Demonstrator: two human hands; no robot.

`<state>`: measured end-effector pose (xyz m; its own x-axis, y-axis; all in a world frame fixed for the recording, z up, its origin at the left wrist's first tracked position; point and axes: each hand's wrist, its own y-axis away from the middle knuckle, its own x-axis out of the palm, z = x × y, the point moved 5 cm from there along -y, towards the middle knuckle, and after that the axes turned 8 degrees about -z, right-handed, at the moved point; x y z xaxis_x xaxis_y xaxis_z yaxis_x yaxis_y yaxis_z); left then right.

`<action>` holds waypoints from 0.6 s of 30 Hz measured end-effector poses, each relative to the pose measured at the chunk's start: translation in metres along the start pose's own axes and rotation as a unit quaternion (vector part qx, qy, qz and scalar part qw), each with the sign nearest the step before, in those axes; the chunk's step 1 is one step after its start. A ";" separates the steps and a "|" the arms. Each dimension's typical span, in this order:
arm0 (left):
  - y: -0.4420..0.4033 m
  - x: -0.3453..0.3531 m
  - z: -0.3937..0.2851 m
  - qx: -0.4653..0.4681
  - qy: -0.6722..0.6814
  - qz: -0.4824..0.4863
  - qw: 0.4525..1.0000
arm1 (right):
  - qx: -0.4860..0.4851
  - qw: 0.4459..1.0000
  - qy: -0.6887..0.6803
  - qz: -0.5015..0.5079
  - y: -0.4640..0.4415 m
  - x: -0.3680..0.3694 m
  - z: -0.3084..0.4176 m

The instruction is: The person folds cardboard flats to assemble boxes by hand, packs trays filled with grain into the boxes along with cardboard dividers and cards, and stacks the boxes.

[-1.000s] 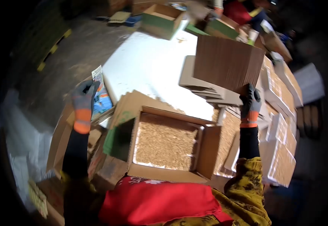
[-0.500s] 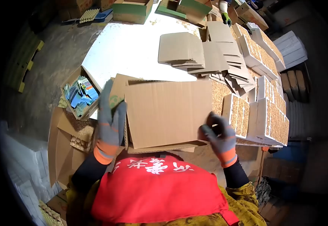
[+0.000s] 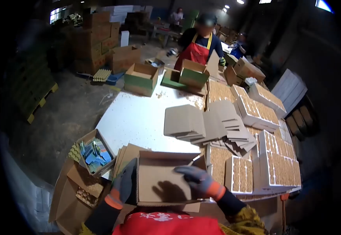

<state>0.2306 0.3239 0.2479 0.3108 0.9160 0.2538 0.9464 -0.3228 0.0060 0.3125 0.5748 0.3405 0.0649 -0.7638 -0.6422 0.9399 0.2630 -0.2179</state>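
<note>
An open cardboard box (image 3: 147, 199) stands at the near edge of the white table, with a flat cardboard sheet (image 3: 158, 172) lying inside it. My left hand (image 3: 125, 182) rests along the box's left side, its fingers extended. Over the right part of the box is my right hand (image 3: 200, 181), fingers spread and holding nothing; its shadow falls on the sheet. Both hands wear grey and orange gloves. Beyond the box lies a pile of loose cardboard sheets (image 3: 184, 120). What is under the sheet is hidden.
White-edged blocks with tan, grainy tops (image 3: 282, 168) are stacked on the right. A box of blue packets (image 3: 96, 154) sits at the left, above a carton with egg trays (image 3: 86, 196). Green-brown boxes (image 3: 141, 80) stand at the far edge, near a person in a red apron (image 3: 194, 53).
The sheet that was over the box top now lies down inside it. My right hand has moved from the box's right edge to over its inside. The view has tilted up.
</note>
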 end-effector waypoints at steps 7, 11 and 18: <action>0.019 0.007 0.078 -0.197 -0.239 -0.025 0.950 | 0.329 0.908 -0.218 -0.143 0.104 0.040 -0.191; 0.018 0.031 0.054 -0.147 -0.126 0.024 0.981 | 0.312 0.908 -0.223 -0.166 0.091 0.061 -0.158; -0.037 0.029 0.035 0.018 -0.131 -0.083 0.988 | 0.234 0.861 -0.322 -0.318 0.055 0.009 -0.180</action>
<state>0.2078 0.3705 0.2214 0.1576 0.9875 -0.0061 0.9874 -0.1577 -0.0098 0.3044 0.6880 0.1907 -0.4818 -0.8735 0.0699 0.8762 -0.4800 0.0424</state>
